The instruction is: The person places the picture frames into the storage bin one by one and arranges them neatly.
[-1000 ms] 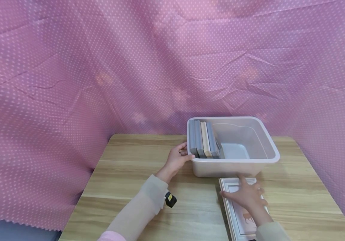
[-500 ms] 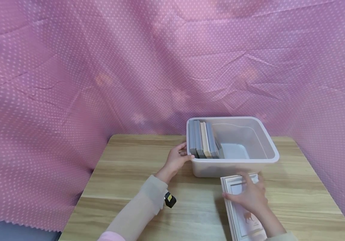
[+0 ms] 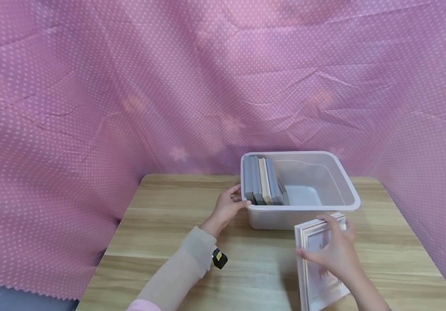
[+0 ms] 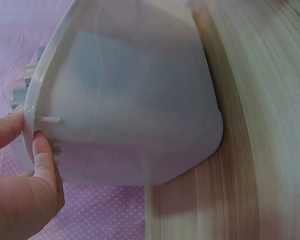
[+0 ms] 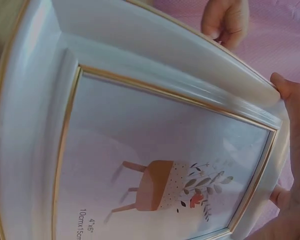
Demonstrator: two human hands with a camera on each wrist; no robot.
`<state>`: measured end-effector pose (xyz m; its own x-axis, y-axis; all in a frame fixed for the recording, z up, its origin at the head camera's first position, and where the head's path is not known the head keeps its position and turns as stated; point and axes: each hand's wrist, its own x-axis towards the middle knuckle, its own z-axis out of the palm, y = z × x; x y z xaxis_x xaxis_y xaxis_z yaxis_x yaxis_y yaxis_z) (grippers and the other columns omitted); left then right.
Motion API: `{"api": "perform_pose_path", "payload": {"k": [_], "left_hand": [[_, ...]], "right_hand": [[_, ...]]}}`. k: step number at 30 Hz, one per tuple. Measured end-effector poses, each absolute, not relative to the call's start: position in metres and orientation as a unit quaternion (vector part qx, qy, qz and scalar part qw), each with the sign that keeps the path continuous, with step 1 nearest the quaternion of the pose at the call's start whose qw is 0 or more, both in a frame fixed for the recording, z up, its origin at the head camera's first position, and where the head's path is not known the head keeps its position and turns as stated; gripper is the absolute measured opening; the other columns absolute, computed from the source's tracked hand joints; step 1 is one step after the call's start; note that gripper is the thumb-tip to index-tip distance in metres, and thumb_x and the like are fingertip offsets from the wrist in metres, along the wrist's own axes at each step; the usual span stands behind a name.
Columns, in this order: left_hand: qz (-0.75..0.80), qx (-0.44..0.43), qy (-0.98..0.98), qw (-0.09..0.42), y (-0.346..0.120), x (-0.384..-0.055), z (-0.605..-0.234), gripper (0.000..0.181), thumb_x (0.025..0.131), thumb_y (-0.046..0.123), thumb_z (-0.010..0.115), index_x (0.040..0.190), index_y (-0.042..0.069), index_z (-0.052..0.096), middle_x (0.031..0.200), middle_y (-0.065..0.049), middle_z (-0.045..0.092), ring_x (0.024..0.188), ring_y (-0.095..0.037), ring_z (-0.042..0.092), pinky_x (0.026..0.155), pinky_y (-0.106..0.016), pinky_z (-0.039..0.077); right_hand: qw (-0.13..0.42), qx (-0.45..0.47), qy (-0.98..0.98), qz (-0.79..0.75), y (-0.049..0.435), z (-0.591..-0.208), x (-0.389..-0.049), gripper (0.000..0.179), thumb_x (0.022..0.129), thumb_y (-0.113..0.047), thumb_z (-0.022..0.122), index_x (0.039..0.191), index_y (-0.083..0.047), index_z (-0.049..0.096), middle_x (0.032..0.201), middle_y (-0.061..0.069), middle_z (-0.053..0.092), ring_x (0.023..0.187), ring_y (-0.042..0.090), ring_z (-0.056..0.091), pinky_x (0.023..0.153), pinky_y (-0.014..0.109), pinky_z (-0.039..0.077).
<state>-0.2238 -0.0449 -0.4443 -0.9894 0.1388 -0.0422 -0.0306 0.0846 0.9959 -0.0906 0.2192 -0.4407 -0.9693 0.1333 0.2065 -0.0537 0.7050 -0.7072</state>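
My left hand [image 3: 227,207] pinches the left rim of a pale plastic storage box [image 3: 304,219]; in the left wrist view thumb and finger [image 4: 43,150] sit on either side of that rim. My right hand [image 3: 336,248] grips a white picture frame [image 3: 315,283] with gold trim by its upper end, thumb on the left edge and fingers at the top and right. It stands tilted up in front of the box. The right wrist view shows its print, an orange-brown animal [image 5: 155,187] with leaves and size lettering. Part of the picture lies behind my hand.
Several flat grey and cream pieces [image 3: 266,181] stand side by side at the box's left end. Beneath everything is a wood-grain table [image 3: 160,233], with a pink dotted cloth [image 3: 192,86] hanging behind. A black device [image 3: 219,258] is strapped to the left wrist.
My right hand has raised the far end of the picture frame, tilting it from lying flat to nearly upright and shifting slightly right. The left hand stays on the box rim.
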Motion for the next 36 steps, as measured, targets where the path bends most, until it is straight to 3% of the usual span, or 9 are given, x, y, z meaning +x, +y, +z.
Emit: {"api": "perform_pose_path", "payload": {"k": [7, 14, 28, 36], "left_hand": [[0.675, 0.033, 0.735, 0.064, -0.044, -0.224, -0.444, 0.065, 0.076, -0.007, 0.072, 0.136, -0.003, 0.048, 0.115, -0.017, 0.055, 0.101, -0.028, 0.06, 0.084, -0.03, 0.053], [0.674, 0.027, 0.736, 0.063, -0.045, -0.222, -0.443, 0.064, 0.076, -0.007, 0.073, 0.136, -0.002, 0.048, 0.116, -0.017, 0.055, 0.101, -0.027, 0.06, 0.085, -0.03, 0.053], [0.67, 0.035, 0.739, 0.059, -0.045, -0.22, -0.446, 0.065, 0.076, -0.006, 0.074, 0.135, -0.003, 0.048, 0.119, -0.02, 0.055, 0.105, -0.03, 0.059, 0.086, -0.03, 0.053], [0.673, 0.039, 0.736, 0.058, -0.046, -0.22, -0.446, 0.066, 0.076, -0.006, 0.074, 0.136, -0.004, 0.047, 0.119, -0.02, 0.056, 0.104, -0.031, 0.06, 0.085, -0.03, 0.053]], "right_hand": [[0.165, 0.006, -0.908, 0.385, 0.223, -0.415, -0.088, 0.105, 0.04, -0.035, 0.097, 0.126, -0.007, 0.043, 0.139, 0.044, 0.002, 0.125, 0.062, 0.011, 0.076, 0.079, 0.036], [0.187, 0.022, -0.904, 0.384, 0.224, -0.384, -0.086, 0.106, 0.038, -0.03, 0.098, 0.125, -0.005, 0.042, 0.14, 0.042, -0.003, 0.128, 0.06, 0.005, 0.076, 0.08, 0.034], [0.258, 0.089, -0.89, 0.366, 0.233, -0.323, -0.1, 0.109, 0.03, -0.019, 0.098, 0.123, -0.005, 0.043, 0.135, 0.033, 0.019, 0.13, 0.041, 0.014, 0.086, 0.073, 0.03], [0.292, 0.109, -0.873, 0.376, 0.235, -0.294, -0.121, 0.107, 0.027, -0.011, 0.097, 0.12, -0.002, 0.045, 0.126, 0.028, 0.025, 0.124, 0.033, 0.018, 0.099, 0.056, 0.024]]}}
